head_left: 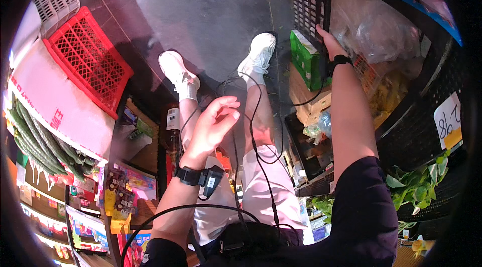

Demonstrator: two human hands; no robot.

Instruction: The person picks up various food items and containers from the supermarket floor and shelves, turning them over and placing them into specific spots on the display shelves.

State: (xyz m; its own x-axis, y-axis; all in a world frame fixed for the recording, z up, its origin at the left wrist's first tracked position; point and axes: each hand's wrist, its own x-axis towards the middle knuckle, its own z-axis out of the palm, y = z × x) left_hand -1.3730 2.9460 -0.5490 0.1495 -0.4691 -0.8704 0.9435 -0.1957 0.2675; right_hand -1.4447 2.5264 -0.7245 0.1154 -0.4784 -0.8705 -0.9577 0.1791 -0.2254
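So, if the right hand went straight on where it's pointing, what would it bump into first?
Most likely the black crate. The right hand points right at its near edge and looks very close, maybe touching, but this one view can't show the depth for sure.

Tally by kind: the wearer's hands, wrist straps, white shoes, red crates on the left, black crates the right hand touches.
Left hand and right hand: 2
Wrist straps: 2
White shoes: 2
Red crate: 1
Black crate: 1
Total: 8
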